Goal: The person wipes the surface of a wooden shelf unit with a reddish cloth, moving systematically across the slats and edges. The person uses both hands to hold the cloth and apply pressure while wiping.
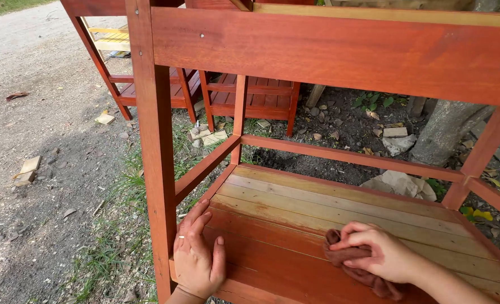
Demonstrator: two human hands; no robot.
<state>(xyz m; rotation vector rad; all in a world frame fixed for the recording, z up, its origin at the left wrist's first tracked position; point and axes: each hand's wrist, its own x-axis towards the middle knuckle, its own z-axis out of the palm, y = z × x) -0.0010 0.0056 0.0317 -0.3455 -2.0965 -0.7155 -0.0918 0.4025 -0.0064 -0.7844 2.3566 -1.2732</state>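
Note:
A red-stained wooden rack stands in front of me, its near post (155,141) upright at the left. Its slatted lower shelf (329,202) is dark red at the near side and paler at the far side. My left hand (198,258) lies flat, fingers together, on the shelf's near left corner beside the post; it wears a ring. My right hand (380,253) presses a crumpled reddish-brown cloth (351,269) onto the dark slats near the shelf's front.
A broad top rail (340,53) crosses above the shelf. Two more red wooden racks (255,95) stand behind. Gravel ground with wood offcuts (29,168) lies to the left, grass beside the post, stones and a tree trunk (447,132) at the right.

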